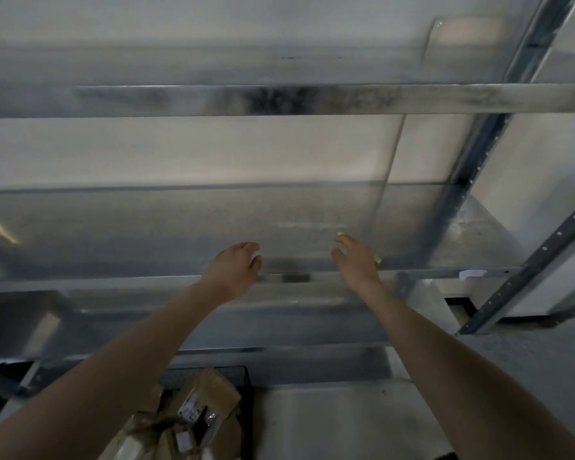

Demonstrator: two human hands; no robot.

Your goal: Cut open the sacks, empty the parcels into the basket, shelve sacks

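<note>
I see my left hand (234,270), fingers loosely curled and holding nothing, over the front edge of the grey metal shelf (113,282). My right hand (356,260), near it, grips a slim yellow-green object (377,259). Brown cardboard parcels (210,391) lie in the black mesh basket (238,373) below, their white labels too blurred to read.

Grey metal shelving (279,101) with slotted uprights (525,267) stands against a pale wall (528,180) in dim light.
</note>
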